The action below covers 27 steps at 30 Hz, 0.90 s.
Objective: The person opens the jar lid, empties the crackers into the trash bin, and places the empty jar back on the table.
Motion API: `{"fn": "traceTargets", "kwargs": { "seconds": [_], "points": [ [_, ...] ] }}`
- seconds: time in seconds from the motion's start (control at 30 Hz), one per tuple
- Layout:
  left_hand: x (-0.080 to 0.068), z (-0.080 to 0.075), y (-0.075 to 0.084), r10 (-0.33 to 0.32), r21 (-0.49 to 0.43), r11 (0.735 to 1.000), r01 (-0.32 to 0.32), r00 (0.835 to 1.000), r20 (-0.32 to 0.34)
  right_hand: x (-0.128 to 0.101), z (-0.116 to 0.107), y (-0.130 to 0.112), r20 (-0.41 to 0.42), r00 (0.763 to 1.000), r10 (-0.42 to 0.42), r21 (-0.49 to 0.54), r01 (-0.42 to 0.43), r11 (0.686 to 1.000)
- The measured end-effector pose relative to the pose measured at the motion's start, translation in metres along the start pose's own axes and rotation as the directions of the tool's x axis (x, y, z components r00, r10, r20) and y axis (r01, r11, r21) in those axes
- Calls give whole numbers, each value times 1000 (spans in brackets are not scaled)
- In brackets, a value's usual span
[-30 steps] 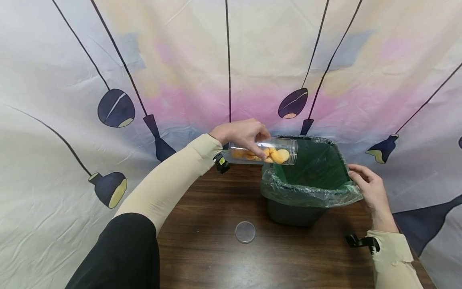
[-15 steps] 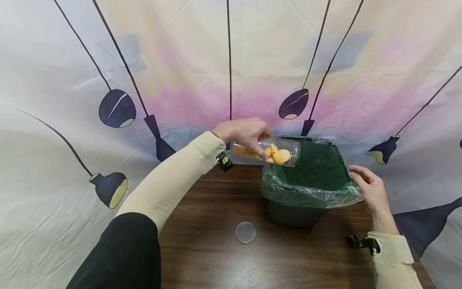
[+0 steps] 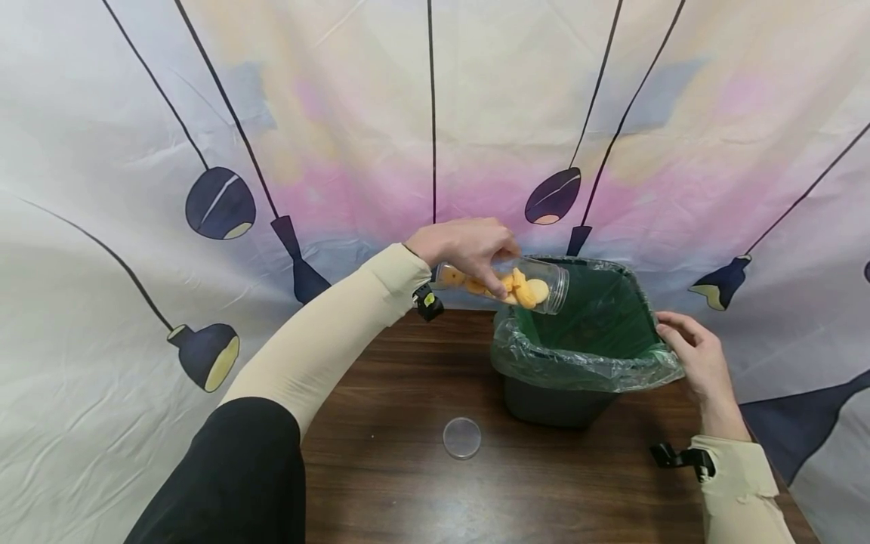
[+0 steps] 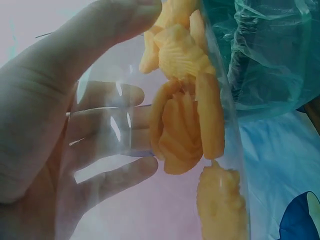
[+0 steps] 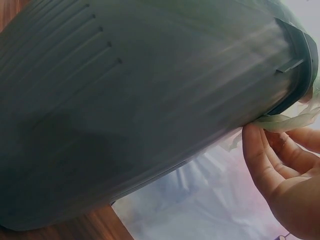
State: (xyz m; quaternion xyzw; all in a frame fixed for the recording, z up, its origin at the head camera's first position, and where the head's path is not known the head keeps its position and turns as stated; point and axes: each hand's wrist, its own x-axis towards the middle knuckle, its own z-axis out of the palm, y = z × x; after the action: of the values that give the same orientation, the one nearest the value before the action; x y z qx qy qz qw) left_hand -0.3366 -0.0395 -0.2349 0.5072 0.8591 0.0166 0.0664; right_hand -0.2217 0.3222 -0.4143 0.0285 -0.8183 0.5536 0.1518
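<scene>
Gripping the clear plastic jar (image 3: 506, 283) of orange crisps (image 3: 526, 292), left hand (image 3: 465, 245) should tilt further over green-lined bin (image 3: 584, 370); right hand (image 3: 696, 355) loosely steadies its rim

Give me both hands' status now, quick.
Left hand: grips the clear jar of orange snacks, tilted over the bin.
Right hand: open, fingers at the bin's liner.

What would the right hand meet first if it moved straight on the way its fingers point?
Most likely the green liner folded over the bin's rim: the right hand's fingertips already sit at its edge, though actual contact is unclear.
</scene>
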Motion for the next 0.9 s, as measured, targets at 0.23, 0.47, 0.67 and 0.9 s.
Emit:
{"fn": "traceTargets", "kwargs": {
  "seconds": [0.23,0.47,0.67,0.9],
  "points": [
    [1,-4,5,-74,82,994,71,996,41,1,2,0,6,1000,-31,66,30,997],
    [2,-6,7,-108,132,987,97,991,83,1,2,0,8,999,-33,54,33,998],
    [5,-8,9,-100,182,980,80,990,102,1,0,0,4,1000,-21,34,21,999],
    [9,-11,14,-109,233,969,81,988,107,1,1,0,8,1000,-23,27,22,999]
  ]
}}
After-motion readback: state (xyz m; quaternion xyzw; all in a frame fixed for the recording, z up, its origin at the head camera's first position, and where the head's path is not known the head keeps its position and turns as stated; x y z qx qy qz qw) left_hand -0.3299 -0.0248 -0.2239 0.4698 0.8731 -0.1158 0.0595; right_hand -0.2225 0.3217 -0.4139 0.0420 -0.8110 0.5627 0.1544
